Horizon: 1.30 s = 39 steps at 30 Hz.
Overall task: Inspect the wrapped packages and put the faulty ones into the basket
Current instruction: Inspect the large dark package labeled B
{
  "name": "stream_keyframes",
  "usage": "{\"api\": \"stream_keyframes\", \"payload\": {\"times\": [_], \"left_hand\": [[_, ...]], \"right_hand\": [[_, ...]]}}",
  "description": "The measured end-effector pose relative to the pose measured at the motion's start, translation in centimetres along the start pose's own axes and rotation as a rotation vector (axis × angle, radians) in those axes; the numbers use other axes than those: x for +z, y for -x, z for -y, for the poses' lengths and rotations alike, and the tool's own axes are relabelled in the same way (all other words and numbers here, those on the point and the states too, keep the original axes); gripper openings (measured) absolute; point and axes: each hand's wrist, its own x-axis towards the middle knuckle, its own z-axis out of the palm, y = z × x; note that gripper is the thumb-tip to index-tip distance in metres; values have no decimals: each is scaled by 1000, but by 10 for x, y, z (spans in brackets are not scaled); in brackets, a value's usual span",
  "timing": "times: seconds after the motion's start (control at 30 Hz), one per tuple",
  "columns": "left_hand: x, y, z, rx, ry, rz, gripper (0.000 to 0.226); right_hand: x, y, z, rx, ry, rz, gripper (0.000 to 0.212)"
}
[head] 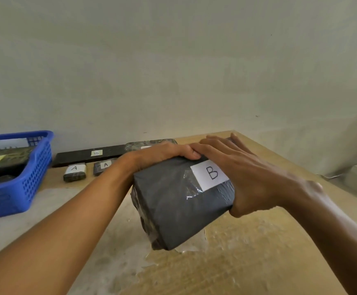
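You hold a grey wrapped package point(179, 205) tilted above the worn desk point(248, 252), between both hands. Its white label point(210, 174) reads B. Your left hand point(162, 153) curls over the package's far left edge, gripping it; your right hand point(243, 177) lies against its right end, fingers fairly straight and reaching over the top. Farther back on your left, two small packages marked A point(74, 171) point(104, 166) lie near each other. Behind them, a long dark package point(90, 155) lies by the wall. At far left, the blue basket point(30, 179) contains dark wrapped packages point(3, 159).
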Motion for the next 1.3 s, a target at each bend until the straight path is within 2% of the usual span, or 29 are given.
{"api": "stream_keyframes", "payload": {"times": [0.1, 0.2, 0.23, 0.33, 0.4, 0.5, 0.67, 0.87, 0.97, 1.03, 1.17, 1.3], "left_hand": [[-7, -10, 8, -4, 85, -14, 55], [-17, -15, 15, 14, 231, -179, 66], [-20, -17, 17, 40, 239, -279, 63], [-18, -15, 32, 133, 186, -613, 34], [-10, -11, 48, 208, 133, -700, 20], [4, -13, 75, 257, 69, -648, 14], [18, -35, 103, 295, -34, -590, 19], [21, -59, 115, 370, -297, -594, 19], [19, -68, 120, 446, -511, -623, 12], [18, -71, 122, 471, -623, -583, 8], [22, -74, 124, 381, -762, -451, 43], [25, -73, 125, 370, -815, -443, 46]], "right_hand": [[0, -4, -15, -6, -24, -6, 126], [1, -8, -40, 55, -140, 27, 121], [2, -10, -50, 89, -186, 29, 120], [1, -18, -86, 224, -223, 36, 119], [0, -28, -107, 315, -184, 62, 121], [2, -55, -135, 431, -123, 93, 124], [16, -107, -166, 543, -130, 200, 129], [40, -164, -195, 543, -249, 199, 119], [50, -188, -201, 505, -270, 196, 117], [55, -201, -205, 492, -262, 174, 112], [65, -215, -209, 482, -258, 81, 104], [77, -223, -212, 442, -222, -5, 92]]}}
